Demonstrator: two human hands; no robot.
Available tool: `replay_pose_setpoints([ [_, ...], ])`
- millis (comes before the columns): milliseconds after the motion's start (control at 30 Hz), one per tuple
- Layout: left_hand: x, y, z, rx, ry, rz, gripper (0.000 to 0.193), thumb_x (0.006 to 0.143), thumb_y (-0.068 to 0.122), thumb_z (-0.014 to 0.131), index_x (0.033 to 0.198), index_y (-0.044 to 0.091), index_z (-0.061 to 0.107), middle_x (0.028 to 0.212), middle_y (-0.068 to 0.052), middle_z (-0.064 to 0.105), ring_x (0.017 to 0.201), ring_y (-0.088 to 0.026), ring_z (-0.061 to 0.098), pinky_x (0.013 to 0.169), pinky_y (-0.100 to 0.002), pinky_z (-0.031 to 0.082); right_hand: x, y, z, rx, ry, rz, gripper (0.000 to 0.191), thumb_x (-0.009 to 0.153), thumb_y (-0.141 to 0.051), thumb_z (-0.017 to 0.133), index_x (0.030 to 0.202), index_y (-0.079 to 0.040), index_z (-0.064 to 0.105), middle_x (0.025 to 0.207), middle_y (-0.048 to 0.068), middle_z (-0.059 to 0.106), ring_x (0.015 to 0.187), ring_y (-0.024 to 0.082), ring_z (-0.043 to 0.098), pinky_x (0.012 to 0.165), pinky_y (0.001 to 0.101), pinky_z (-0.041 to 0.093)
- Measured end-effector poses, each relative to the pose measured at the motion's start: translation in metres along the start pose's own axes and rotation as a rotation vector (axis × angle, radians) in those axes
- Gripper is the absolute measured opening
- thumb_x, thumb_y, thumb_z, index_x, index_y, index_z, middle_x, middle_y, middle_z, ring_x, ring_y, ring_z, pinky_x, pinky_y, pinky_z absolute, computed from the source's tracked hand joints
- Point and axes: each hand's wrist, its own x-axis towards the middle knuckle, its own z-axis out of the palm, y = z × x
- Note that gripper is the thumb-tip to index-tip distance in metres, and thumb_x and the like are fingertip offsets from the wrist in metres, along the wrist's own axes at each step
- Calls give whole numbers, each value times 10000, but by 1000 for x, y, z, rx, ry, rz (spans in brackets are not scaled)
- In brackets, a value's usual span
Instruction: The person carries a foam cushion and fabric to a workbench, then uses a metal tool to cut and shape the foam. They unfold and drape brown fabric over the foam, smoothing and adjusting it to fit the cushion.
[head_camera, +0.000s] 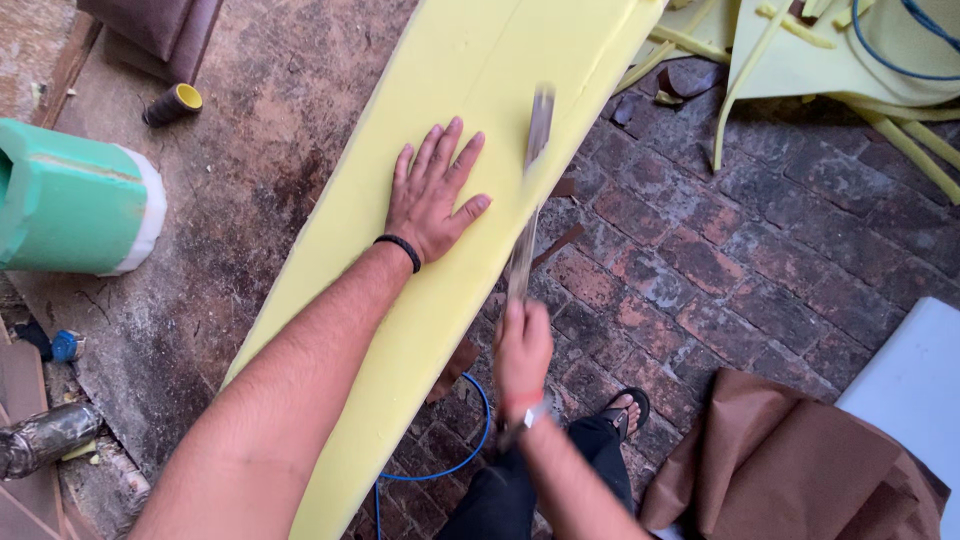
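A long yellow foam slab (460, 60) runs diagonally from the bottom left to the top middle. My left hand (432, 192) lies flat on it with fingers spread, a black band on the wrist. My right hand (522, 347) grips the handle of a long blade (533, 170), blurred with motion, whose edge runs along the slab's right side. A red band and a watch sit on that wrist.
Brick floor (720, 260) lies to the right, worn concrete to the left. Yellow foam offcuts (800, 50) and a blue cable pile up top right. A green foam roll (75, 200) lies left; brown cloth (790, 460) and a white sheet bottom right. My sandalled foot (622, 410) shows below.
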Motion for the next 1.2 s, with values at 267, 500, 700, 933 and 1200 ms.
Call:
replay_pose_setpoints([
  [267,-1,1,5,-11,-5,9,815,998,743,271,1671,292,182,1752,-78,92,1610,-283,103,1268,-563,10,-93,37,-8,203,-40,100,179,1038,-214,554,903,-96,550,631,-47,466,494,50,408,423,239,330],
  [500,4,6,3,-40,41,25,906,954,818,181,1687,284,186,1766,-79,87,1630,-269,92,1289,-563,-4,-53,34,-2,53,-39,-90,261,1076,-245,538,877,-79,558,615,-36,485,480,68,417,423,243,352],
  [700,-9,-5,-14,-323,-29,78,871,971,799,194,1661,271,253,1764,-78,126,1635,-281,97,1295,-548,-13,-165,65,7,345,-36,131,157,1061,-183,579,993,-42,581,682,-53,461,524,48,397,447,218,296],
  [933,-204,-49,-11,-122,-141,188,880,948,747,393,1639,216,276,1727,-174,109,1584,-377,98,1236,-602,47,-103,73,16,295,-42,-88,229,1091,-205,541,902,-79,509,634,-45,446,491,43,375,422,229,295],
  [1200,-255,-66,16,-12,-38,160,896,932,730,470,1655,253,240,1732,-145,134,1596,-340,137,1263,-592,40,-225,90,30,270,47,119,115,1019,-174,553,951,-86,583,637,-55,463,508,43,418,439,225,333],
])
